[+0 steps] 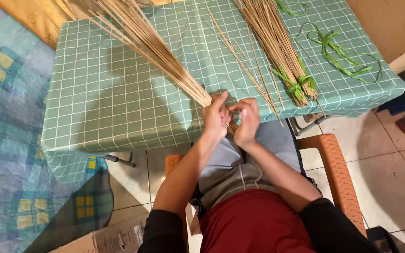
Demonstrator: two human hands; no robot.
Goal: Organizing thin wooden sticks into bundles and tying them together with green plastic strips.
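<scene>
Gripping one end of a loose stick bundle [155,44] at the counter's [108,103] near edge, centre frame: left hand [215,115] wrapped shut around the butt, right hand [247,119] pinching the same end beside it. Bundle fans toward upper left. Tied bundle [280,47] with green strip [298,84] lies upper right. Risk, judged: unbound sticks could splay or slip if either grip eases.

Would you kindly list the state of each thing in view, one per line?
Left hand: closed around the loose stick bundle's end.
Right hand: fingers curled at the same end.
Loose stick bundle: untied, fanning across the table.
Tied stick bundle: bound with green strip, lying flat.
Loose green strips: unused, lying on the tablecloth.
Single sticks: scattered between the bundles.
Tablecloth: spread over the table.
</scene>
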